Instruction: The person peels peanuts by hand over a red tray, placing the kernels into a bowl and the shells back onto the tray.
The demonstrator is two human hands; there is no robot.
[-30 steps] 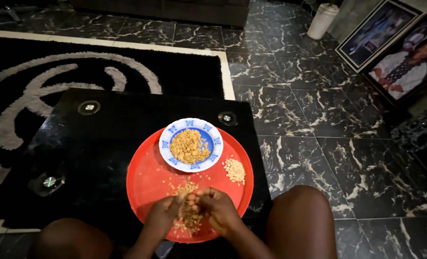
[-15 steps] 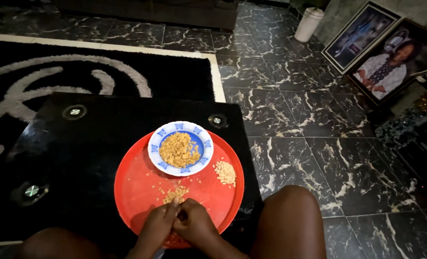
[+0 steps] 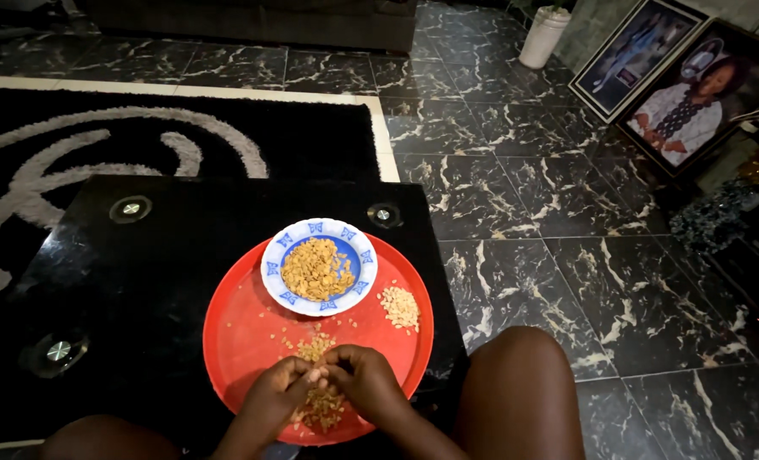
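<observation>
A round red tray [image 3: 243,328] lies on a low black glass table [image 3: 184,230]. On its far side stands a blue and white bowl [image 3: 318,266] full of tan seeds. A small pale heap of seeds [image 3: 400,305] lies at the tray's right. Loose tan seeds [image 3: 315,347] are scattered near the tray's front. My left hand [image 3: 277,399] and my right hand [image 3: 369,383] meet fingertip to fingertip over these seeds, pinching something small that I cannot make out.
A black rug with a grey swirl [image 3: 141,145] lies beyond the table. Dark marble floor tiles [image 3: 550,247] spread to the right. Two framed pictures [image 3: 678,102] lean at the far right, near a white pot [image 3: 543,36]. My bare knee [image 3: 520,383] is beside the tray.
The view has shifted, so the tray sits a little lower and more central. Both hands stay together over the loose seeds at the tray's front, fingers working.
</observation>
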